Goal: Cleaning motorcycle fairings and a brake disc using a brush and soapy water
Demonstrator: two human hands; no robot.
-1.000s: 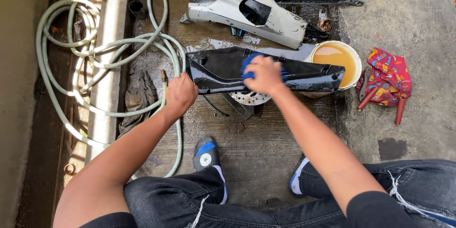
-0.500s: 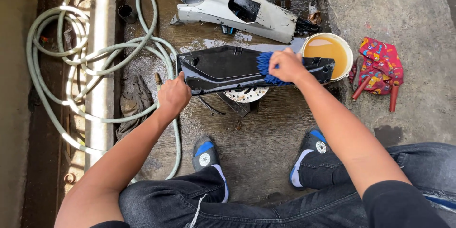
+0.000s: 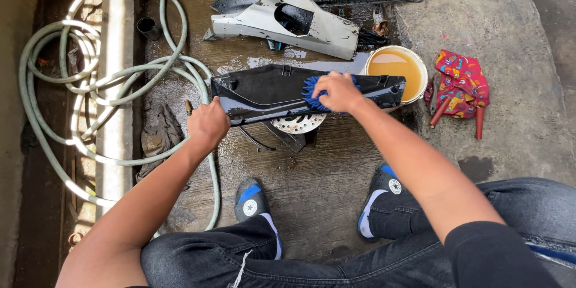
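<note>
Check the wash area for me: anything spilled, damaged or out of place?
Nothing alarming. The ground is wet, the bucket holds murky orange-brown water, and the hose lies loosely coiled. The black panel looks intact.

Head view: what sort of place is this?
Probably an outdoor wash spot on wet concrete. A coiled hose lies left, a bucket of brownish water stands right, and the right hand presses a blue mitt on a black panel.

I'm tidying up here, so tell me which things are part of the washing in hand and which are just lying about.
In use:
long glossy black plastic panel
blue shaggy wash mitt under the right hand
left hand steadying the panel's end

Lying about:
coiled pale green hose
white bucket of brownish water
grey plastic fairing
red patterned cloth
</note>
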